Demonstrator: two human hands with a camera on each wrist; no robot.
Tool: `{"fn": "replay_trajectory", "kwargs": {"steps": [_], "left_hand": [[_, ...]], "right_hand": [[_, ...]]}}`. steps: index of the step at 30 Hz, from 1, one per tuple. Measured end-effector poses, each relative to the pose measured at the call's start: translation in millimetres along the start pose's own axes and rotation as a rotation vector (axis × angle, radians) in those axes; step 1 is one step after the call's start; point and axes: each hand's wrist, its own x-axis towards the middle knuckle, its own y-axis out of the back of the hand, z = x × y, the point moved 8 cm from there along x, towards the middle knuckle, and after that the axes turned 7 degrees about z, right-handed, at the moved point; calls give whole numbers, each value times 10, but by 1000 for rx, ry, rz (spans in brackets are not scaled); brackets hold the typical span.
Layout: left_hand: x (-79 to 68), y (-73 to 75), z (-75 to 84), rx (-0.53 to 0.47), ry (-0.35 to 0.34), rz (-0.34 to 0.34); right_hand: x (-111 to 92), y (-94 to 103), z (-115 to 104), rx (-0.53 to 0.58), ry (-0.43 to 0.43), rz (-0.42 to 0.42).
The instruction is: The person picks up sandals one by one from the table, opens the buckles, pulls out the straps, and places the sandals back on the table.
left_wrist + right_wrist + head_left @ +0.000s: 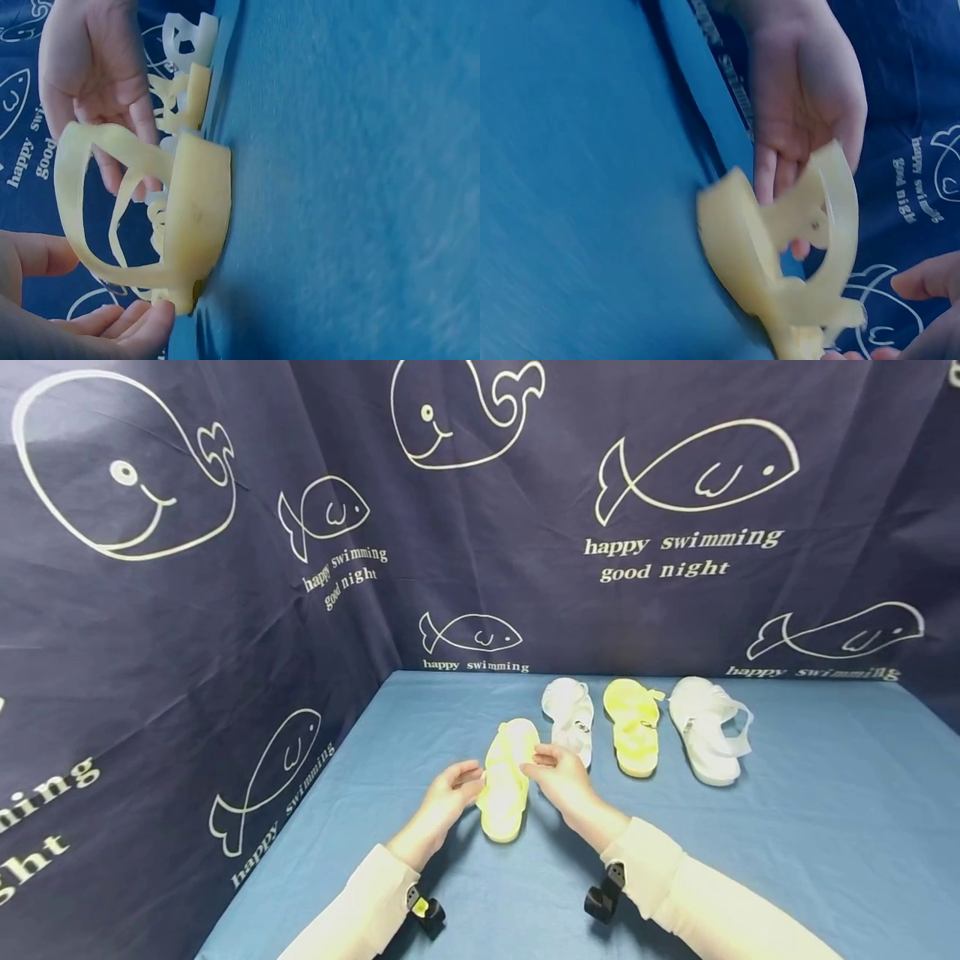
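Note:
A pale yellow sandal [504, 806] with straps over its top lies on the blue cloth between my two hands, its sole down. My left hand [450, 789] is at its left side; in the left wrist view the fingertips [161, 311] touch the sole's edge near the strap, the thumb apart from it. On the other side is my right hand [566, 785], fingers relaxed beside the upper straps; in the right wrist view its thumb [922, 279] stands off the strap. Whether its other fingers touch the sandal is hard to tell.
Right of the yellow sandal stand a white sandal [564, 702], another yellow sandal [636, 764] and a white sandal with a loose back strap [712, 768], in a row. Dark blue curtains [465, 560] with fish drawings bound the blue table [810, 827] at the back and left.

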Motion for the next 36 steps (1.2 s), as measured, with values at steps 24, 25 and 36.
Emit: {"fn": "replay_trajectory", "kwargs": {"steps": [24, 25, 36], "left_hand": [[-322, -76, -160, -250, 87, -2], [-331, -81, -171, -258, 96, -3], [-306, -77, -216, -291, 149, 25]], "right_hand": [[-551, -214, 311, 440, -332, -78], [-567, -224, 314, 442, -338, -75], [-537, -289, 263, 427, -355, -49]]}}
